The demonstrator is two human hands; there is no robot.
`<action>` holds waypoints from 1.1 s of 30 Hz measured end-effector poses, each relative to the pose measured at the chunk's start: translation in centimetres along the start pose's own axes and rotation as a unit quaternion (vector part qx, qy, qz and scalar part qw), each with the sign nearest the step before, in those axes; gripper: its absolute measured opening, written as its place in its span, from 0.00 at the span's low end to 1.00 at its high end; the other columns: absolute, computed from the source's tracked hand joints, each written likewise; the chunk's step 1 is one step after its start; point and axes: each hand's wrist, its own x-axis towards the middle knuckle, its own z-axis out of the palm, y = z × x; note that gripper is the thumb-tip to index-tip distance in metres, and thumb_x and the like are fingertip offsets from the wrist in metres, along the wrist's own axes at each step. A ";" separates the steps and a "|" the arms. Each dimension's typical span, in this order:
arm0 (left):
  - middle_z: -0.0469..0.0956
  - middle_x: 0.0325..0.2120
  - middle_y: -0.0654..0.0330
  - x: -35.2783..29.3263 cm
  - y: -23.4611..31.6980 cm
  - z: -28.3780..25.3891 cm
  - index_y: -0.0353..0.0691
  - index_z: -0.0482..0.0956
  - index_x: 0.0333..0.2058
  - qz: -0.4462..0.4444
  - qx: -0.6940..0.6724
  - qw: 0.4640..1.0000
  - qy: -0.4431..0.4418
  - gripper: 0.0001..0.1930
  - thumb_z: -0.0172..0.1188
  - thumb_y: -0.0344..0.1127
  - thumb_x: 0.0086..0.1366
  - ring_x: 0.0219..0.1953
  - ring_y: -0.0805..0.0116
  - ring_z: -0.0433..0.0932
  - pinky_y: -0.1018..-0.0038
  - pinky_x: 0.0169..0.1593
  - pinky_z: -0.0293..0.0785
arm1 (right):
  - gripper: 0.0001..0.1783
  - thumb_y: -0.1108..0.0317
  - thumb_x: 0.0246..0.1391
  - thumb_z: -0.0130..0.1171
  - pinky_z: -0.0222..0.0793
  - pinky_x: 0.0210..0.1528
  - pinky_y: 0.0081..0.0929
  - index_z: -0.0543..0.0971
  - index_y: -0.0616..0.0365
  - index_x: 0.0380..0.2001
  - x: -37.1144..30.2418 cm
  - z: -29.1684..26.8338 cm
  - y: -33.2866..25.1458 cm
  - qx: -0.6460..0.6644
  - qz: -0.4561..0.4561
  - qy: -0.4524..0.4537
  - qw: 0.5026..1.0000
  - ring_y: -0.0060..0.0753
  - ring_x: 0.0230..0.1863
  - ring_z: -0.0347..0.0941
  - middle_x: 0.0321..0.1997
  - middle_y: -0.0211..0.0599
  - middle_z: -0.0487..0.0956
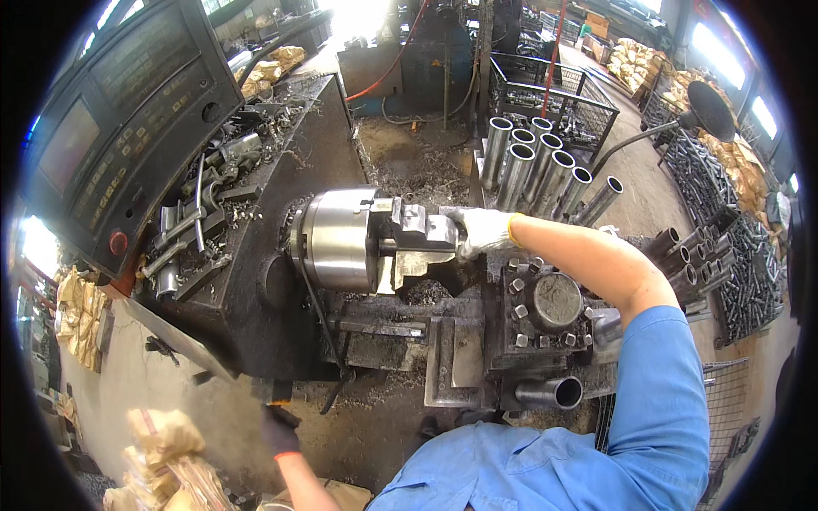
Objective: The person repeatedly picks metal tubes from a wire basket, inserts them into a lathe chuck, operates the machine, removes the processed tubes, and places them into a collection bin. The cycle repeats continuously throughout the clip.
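One large steel chuck (pixel 341 241) is seen in the head view, mounted beside the dark headstock (pixel 328 136), its drum bright and rounded, its protruding stepped blocks (pixel 414 220) shiny and silvery. The white-gloved right hand (pixel 486 232) is placed at their outer end; whether anything is gripped cannot be told. The dark-gloved left hand (pixel 279 430) is held low, blurred, its grip equally unclear.

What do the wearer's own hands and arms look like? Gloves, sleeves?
Right hand: white glove, yellow-orange cuff, short blue sleeve. Left hand: dark glove, red cuff; its sleeve is out of view.
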 end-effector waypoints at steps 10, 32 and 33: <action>0.77 0.59 0.45 -7.7 11.6 7.4 0.31 0.75 0.62 0.498 0.297 0.804 0.130 0.22 0.57 0.40 0.77 0.63 0.51 0.76 0.57 0.67 0.70 | 0.32 0.74 0.48 0.69 0.79 0.62 0.37 0.79 0.59 0.61 -23.6 -6.3 -17.6 -0.120 -0.034 0.320 0.939 0.45 0.55 0.85 0.58 0.48 0.84; 0.86 0.34 0.50 -18.8 7.4 18.0 0.42 0.81 0.59 0.563 0.406 0.670 -0.265 0.22 0.65 0.34 0.66 0.36 0.53 0.86 0.60 0.48 0.83 | 0.29 0.52 0.59 0.73 0.80 0.50 0.29 0.84 0.65 0.54 -45.2 12.8 -5.0 0.203 0.178 0.586 0.764 0.30 0.44 0.83 0.48 0.41 0.87; 0.87 0.42 0.47 -20.8 2.9 16.2 0.46 0.82 0.57 0.418 0.490 0.705 -0.297 0.20 0.65 0.40 0.67 0.44 0.46 0.87 0.56 0.52 0.83 | 0.31 0.56 0.58 0.73 0.80 0.53 0.31 0.82 0.63 0.59 -44.9 12.7 -3.1 0.180 0.193 0.582 0.769 0.32 0.47 0.84 0.52 0.41 0.87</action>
